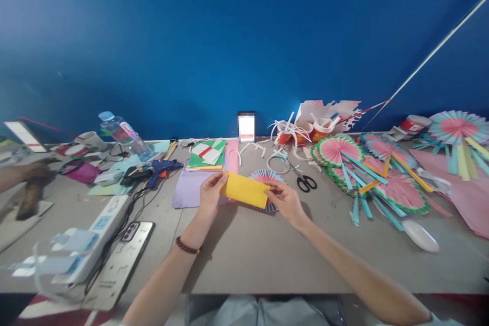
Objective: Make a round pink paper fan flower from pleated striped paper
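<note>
A rectangular sheet of yellow paper (245, 190) is stretched between my two hands, above the table. My left hand (211, 193) pinches its left end, and a beaded bracelet circles that wrist. At the right end, the fingers of my right hand (286, 201) are closed on the same sheet. Partly hidden behind the paper lies a pleated paper rosette (269, 175) in pink and blue. Lilac paper (187, 191) lies beyond my left hand, with a stack of green and other coloured sheets (206, 158) on it. Black-handled scissors (306, 183) rest beyond my right hand.
On the right are several pleated paper fans (340, 151) with ribbon strips and a white oval object (420, 236). To the left are a glue gun (162, 170), bottle (124, 132), power strip (101, 229) and phone (122, 265). Another person's hand (36, 170) shows at far left.
</note>
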Available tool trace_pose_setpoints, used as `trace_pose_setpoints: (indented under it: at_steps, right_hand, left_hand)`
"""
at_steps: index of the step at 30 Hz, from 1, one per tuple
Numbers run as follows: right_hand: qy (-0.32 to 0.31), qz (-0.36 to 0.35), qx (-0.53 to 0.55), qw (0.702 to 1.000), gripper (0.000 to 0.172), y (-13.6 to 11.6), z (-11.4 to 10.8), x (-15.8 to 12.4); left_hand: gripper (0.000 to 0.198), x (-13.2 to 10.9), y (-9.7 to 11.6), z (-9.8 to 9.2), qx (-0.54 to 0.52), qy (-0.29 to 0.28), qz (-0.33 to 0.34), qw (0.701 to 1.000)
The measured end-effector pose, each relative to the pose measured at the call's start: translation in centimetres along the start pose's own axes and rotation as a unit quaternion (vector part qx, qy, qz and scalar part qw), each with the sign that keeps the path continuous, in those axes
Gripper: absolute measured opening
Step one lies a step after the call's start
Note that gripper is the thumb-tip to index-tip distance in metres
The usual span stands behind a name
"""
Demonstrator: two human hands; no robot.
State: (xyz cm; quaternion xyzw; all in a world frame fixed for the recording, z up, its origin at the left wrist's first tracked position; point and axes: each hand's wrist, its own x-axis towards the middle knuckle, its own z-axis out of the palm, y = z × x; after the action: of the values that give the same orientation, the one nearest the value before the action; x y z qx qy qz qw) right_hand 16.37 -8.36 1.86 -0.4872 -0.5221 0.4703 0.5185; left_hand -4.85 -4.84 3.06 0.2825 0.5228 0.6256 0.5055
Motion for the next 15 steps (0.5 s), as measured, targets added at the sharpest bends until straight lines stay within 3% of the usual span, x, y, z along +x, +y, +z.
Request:
trace_pose_setpoints:
  at_steps: [9, 15]
  right_hand:
    - [-0.041, 0.032, 0.059, 0.997, 0.034, 0.3, 0.4, 0.0]
    - [-0.135, 0.133, 0.135, 0.972, 0.040, -0.8, 1.3, -1.1]
  left_hand:
    - [0.039, 0.5, -0.3, -0.2, 0.015, 0.002, 0.018, 1.000]
    - [0.040, 0.9, 0.0, -0.5, 0.035, -0.028, -0.009, 0.999]
